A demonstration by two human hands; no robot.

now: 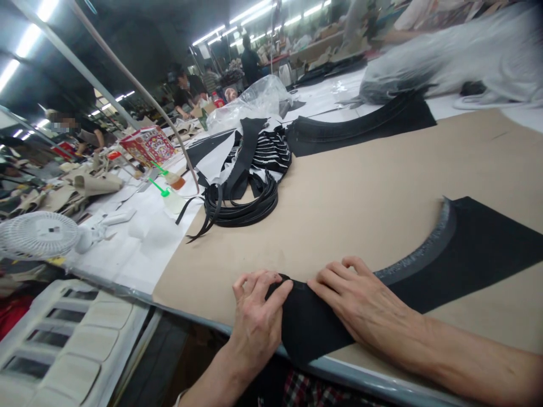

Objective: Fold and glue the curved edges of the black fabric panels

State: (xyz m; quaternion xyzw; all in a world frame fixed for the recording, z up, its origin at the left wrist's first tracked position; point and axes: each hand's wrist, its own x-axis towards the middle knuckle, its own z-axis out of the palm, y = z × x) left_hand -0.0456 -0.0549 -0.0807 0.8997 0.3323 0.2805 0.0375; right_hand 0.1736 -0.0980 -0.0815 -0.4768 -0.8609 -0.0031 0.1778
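Observation:
A black curved panel [470,254] of leather-like material lies at the table's front edge, with a grey strip [428,249] along its inner curve. My left hand [258,305] pinches the panel's left end, thumb and fingers bent over its upper edge. Just to the right, my right hand [356,294] rests on the panel, its fingertips pressed along the curved edge. What lies under the right fingers is hidden. The panel's lower left corner hangs at the table edge. Beyond the hands sits a coil of black strips [250,212].
Brown paper [339,198] covers the table. Behind lie stacked black curved panels [360,124] and a plastic-wrapped bundle [449,62]. Bottles with green nozzles [169,198], a white fan [38,234] and a patterned box [148,146] stand left. Several people are in the background.

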